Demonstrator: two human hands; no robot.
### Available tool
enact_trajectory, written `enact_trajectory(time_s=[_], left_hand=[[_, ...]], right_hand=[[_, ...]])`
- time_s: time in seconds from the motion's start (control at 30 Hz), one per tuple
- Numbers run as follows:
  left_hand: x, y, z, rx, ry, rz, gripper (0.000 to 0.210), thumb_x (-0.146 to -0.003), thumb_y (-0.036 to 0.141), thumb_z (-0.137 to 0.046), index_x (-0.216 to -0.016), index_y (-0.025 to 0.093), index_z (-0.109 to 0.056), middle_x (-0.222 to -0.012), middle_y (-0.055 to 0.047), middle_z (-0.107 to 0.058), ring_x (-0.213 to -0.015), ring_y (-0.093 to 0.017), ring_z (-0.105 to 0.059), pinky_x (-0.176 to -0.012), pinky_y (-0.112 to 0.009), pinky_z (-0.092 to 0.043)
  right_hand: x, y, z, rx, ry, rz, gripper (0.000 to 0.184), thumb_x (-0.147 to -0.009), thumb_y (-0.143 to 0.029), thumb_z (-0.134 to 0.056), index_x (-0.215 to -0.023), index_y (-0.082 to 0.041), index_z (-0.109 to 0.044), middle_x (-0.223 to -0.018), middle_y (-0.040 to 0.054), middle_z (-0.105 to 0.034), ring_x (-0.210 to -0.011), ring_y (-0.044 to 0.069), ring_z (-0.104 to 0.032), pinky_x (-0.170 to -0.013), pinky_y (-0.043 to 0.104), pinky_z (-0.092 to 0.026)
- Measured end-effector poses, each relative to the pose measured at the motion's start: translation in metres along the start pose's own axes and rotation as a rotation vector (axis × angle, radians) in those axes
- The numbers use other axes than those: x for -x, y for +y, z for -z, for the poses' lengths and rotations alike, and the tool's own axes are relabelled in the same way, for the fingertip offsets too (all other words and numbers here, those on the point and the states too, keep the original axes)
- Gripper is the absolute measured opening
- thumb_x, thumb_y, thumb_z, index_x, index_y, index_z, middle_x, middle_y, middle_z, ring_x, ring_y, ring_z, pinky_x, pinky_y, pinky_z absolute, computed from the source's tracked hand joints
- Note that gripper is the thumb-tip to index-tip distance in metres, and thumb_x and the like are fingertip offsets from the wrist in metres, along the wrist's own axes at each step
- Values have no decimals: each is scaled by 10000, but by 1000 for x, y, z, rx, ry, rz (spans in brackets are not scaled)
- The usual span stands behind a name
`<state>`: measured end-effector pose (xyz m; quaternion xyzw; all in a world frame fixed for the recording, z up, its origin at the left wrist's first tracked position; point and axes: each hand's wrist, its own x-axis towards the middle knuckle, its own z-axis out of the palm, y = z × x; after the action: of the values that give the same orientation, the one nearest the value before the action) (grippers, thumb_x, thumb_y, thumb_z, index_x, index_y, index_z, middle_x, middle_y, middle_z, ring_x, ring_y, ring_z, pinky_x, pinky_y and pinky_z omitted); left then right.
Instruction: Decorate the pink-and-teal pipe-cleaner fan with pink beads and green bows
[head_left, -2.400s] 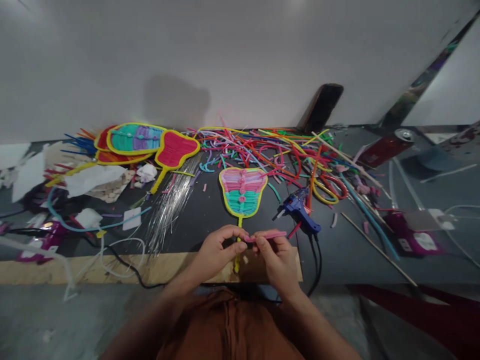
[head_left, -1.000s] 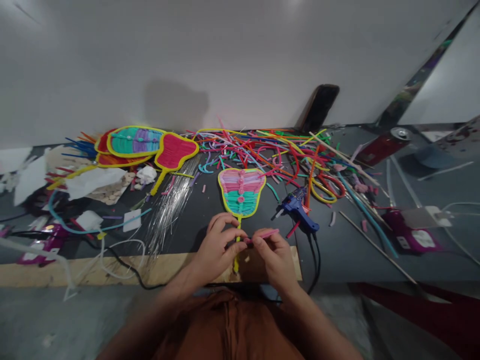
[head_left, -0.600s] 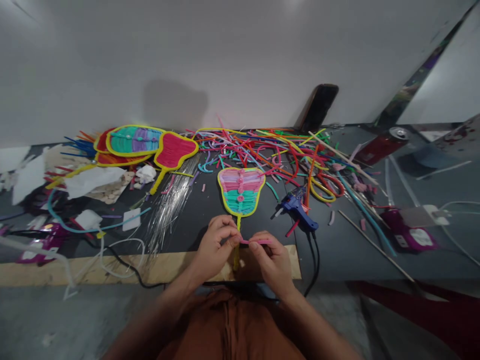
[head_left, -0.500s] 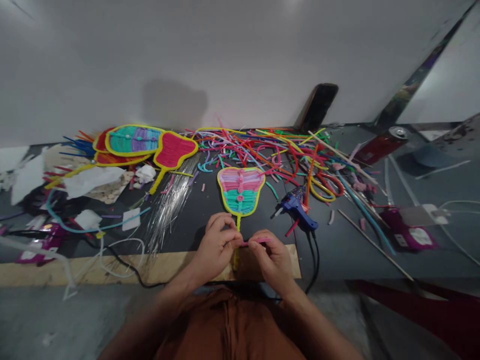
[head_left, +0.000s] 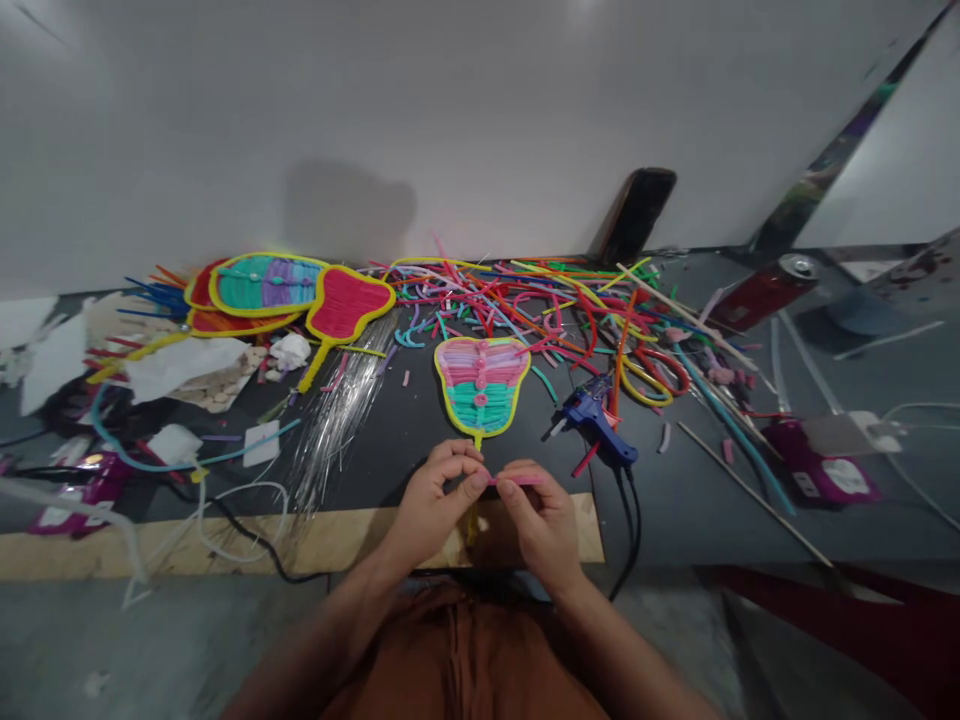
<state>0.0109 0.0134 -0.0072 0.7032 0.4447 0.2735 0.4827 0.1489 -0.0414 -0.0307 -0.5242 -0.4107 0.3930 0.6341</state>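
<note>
Between my two hands runs a short pink pipe cleaner point(head_left: 525, 479). My left hand point(head_left: 442, 500) pinches its left end between thumb and fingers. Thumb and forefinger of my right hand point(head_left: 544, 515) grip it farther right. Just beyond the hands lies a paddle-shaped pipe-cleaner piece point(head_left: 481, 387), pink and lilac above, teal below, edged in yellow, with pink coils down its middle. Its yellow stem passes beneath my hands and is partly hidden. A blue glue gun point(head_left: 598, 420) with a pink-red stick beside it rests to the right of the piece.
Loose coloured pipe cleaners point(head_left: 480, 290) heap along the wall. Finished yellow-edged pieces point(head_left: 349, 303) and a bundle of thin wires point(head_left: 341, 420) lie left. Scissors point(head_left: 660, 375), a leaning phone point(head_left: 641, 212), a red can point(head_left: 769, 292) and a purple box point(head_left: 821, 465) stand right. Cables cross the front edge.
My left thumb and fingers have shifted slightly along the pink pipe cleaner, closer to my right hand. The paddle-shaped piece stays in place.
</note>
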Motion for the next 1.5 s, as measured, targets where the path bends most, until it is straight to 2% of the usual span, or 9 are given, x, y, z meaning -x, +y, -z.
enact_trajectory(time_s=[0.3,0.47,0.63,0.8,0.97,1.13,1.3,1.4,1.5], left_hand=[[-2,15,16,-599,-140,-299,214,-749,73,-548,-728,239,-682,-923,-32,-616,-1202,-281,-386,-1023,-518,-216],[-4,9,12,-339,-69,-178,89,-810,262,-606,-834,236,-688,-967,-42,-610,-1125,-237,-458,-984,-421,-341],[-1,0,3,-15,6,-11,180,-851,298,-550,-800,183,-678,-946,-61,-602,-1053,-207,-527,-949,-366,-409],[-1,5,9,-257,-30,-140,180,-843,236,-544,-726,214,-678,-866,-42,-625,-1110,-233,-473,-967,-402,-365],[-4,17,17,-574,-139,-296,220,-790,97,-536,-763,254,-689,-893,-16,-662,-1222,-277,-388,-1051,-540,-160],[-5,10,11,-302,-50,-171,116,-801,297,-630,-877,234,-691,-972,-49,-653,-1136,-247,-477,-992,-438,-343],[-2,-2,-1,-15,20,-73,161,-844,313,-571,-799,188,-663,-906,-55,-647,-1067,-214,-537,-958,-375,-409],[-1,-1,1,-90,-7,-112,189,-868,285,-534,-765,188,-659,-864,-45,-648,-1068,-211,-527,-957,-376,-401],[-2,7,9,-369,-83,-205,193,-859,200,-522,-720,209,-656,-836,-23,-665,-1146,-237,-467,-982,-430,-332]], right_hand=[[-5,-3,9,189,-187,28,106,-816,-205,-595,-716,-203,-632,-688,8,-614,-647,137,-562,-602,250,-446],[-4,0,6,40,-59,-56,114,-824,-239,-595,-719,-197,-611,-719,8,-612,-679,134,-569,-630,247,-465],[1,4,2,6,-28,-17,87,-826,-259,-605,-768,-203,-639,-759,21,-620,-728,145,-577,-669,265,-480],[0,1,7,110,-67,35,99,-834,-215,-591,-744,-202,-631,-738,19,-603,-694,140,-566,-632,256,-458],[-6,-2,10,164,-171,55,98,-817,-190,-594,-726,-203,-626,-707,8,-605,-671,139,-560,-628,254,-446],[-6,1,6,0,-2,-82,118,-835,-256,-591,-730,-201,-593,-732,1,-598,-692,132,-565,-646,242,-464],[-1,1,2,-48,-28,-60,102,-818,-253,-615,-733,-196,-610,-751,15,-604,-718,139,-576,-666,252,-476],[-1,0,4,9,-30,-25,78,-811,-230,-621,-741,-197,-618,-746,14,-592,-708,134,-566,-643,245,-464],[-4,-3,8,118,-96,68,64,-809,-185,-608,-748,-198,-621,-728,12,-594,-686,130,-559,-622,240,-451]])
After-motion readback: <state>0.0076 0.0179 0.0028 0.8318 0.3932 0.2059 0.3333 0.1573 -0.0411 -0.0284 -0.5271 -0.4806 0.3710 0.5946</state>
